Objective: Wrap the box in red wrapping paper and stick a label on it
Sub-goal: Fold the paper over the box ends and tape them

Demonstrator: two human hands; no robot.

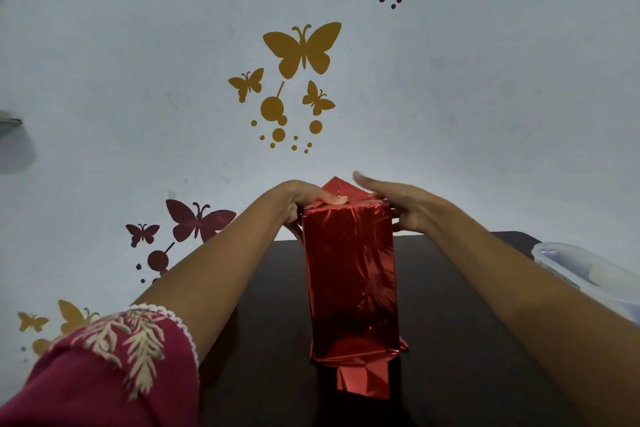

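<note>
pale wall (138, 97) with butterfly stickers (302, 48) fills the upper frame. at centre the left hand (300, 198) grips the box (349, 270) at its far left corner, thumb on top. the right hand (398, 206), fingers straight, seems to touch the far right edge. red wrapping paper (363, 378) covers the box, which lies lengthwise on a dark table (450, 329). a plastic container (588, 274) sits at the right edge.

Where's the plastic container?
Head view, far right: the plastic container sits at the dark table's right edge, beside the right forearm, apart from the wrapped box.
</note>
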